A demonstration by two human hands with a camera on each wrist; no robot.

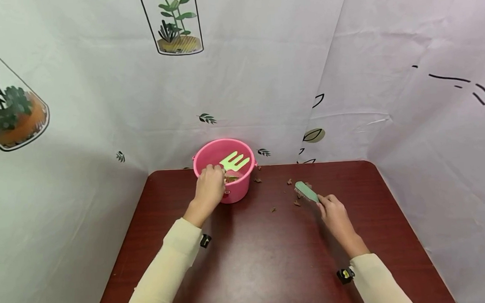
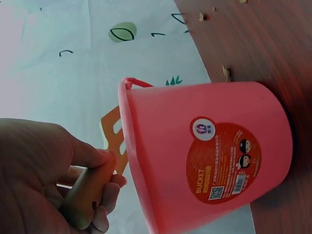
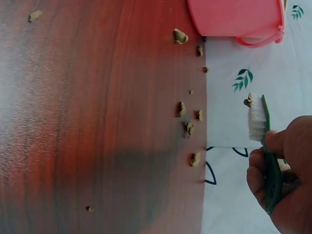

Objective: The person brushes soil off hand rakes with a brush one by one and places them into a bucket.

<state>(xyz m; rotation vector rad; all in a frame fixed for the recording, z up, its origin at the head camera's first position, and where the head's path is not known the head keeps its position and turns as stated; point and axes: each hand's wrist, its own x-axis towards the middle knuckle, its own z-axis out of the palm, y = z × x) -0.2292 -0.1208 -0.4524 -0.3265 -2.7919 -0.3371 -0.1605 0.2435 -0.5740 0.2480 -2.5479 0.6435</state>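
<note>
My left hand (image 1: 211,183) grips the handle of a small garden fork (image 1: 235,162) at the near rim of a pink bucket (image 1: 239,192). The fork's three light green tines show over the bucket's mouth. In the left wrist view, thumb and fingers wrap the fork's thick handle (image 2: 87,195). My right hand (image 1: 334,213) holds a green brush (image 1: 306,190) by its handle, off to the right of the bucket. In the right wrist view, a brown crumpled bit (image 3: 248,100) sits at the brush's white bristles (image 3: 257,122). Brown bits also lie inside the bucket, partly hidden by my left hand.
Several small brown bits (image 3: 189,128) are scattered over the dark red table (image 1: 268,260), mostly near its back edge between bucket and brush. A printed white cloth (image 1: 263,77) hangs behind the table and along both sides.
</note>
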